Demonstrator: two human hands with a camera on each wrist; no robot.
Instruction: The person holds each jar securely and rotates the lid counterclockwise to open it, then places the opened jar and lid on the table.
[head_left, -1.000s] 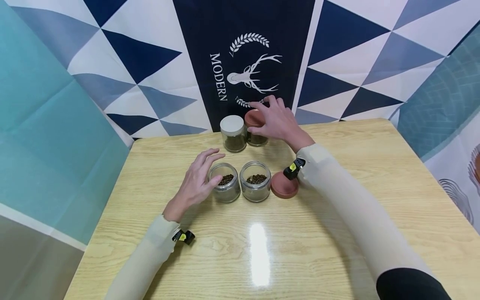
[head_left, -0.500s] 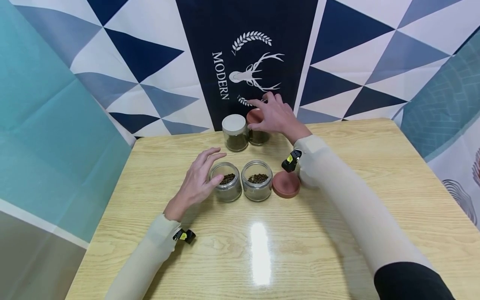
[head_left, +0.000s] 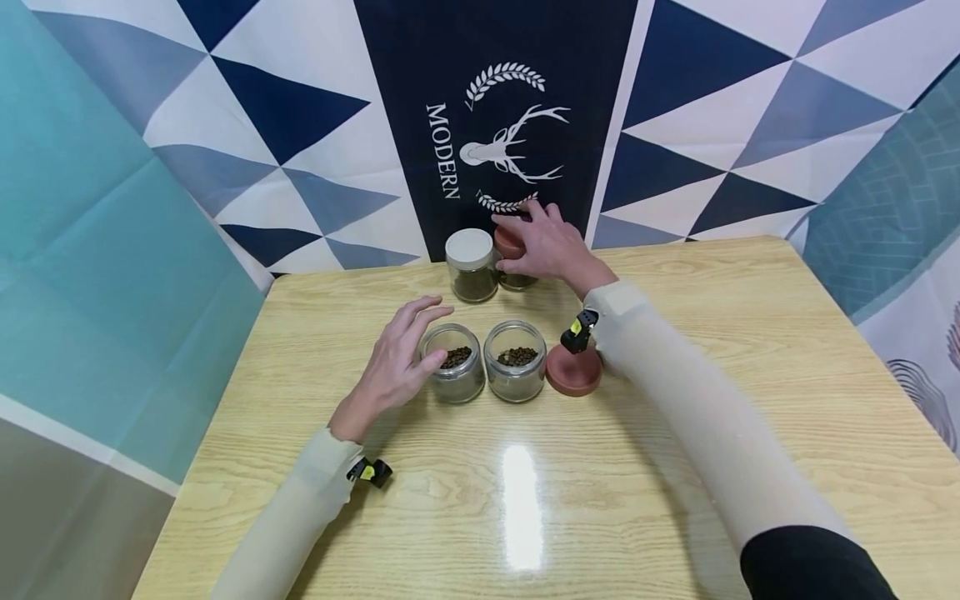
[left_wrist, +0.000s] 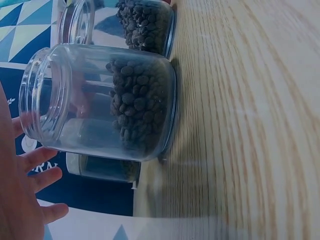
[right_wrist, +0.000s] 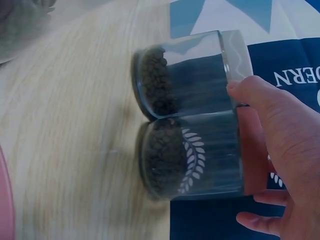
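Note:
My left hand [head_left: 396,358] rests against or just beside an open glass jar [head_left: 457,385], its fingers loosely spread and its thumb by the rim. In the left wrist view, coffee beans [left_wrist: 137,102] fill about half of this jar [left_wrist: 90,100]. My right hand [head_left: 551,246] reaches to the back and curls its fingers and thumb round the red lid [head_left: 507,243] of a jar. In the right wrist view, that red lid [right_wrist: 252,150] sits on a glass jar [right_wrist: 215,155] with dark contents. The far edge of the lid is hidden by the hand.
Touching the red-lidded jar is a white-lidded jar [head_left: 471,271]. A second open jar [head_left: 515,375] with beans stands right of the first, then a loose red lid [head_left: 573,371] on the wooden table [head_left: 420,517]. A patterned cloth [head_left: 300,108] hangs behind.
My right hand has come down slightly, with its fingers lower round the red lid. The left hand has stayed by its jar; the jars have not moved on the table.

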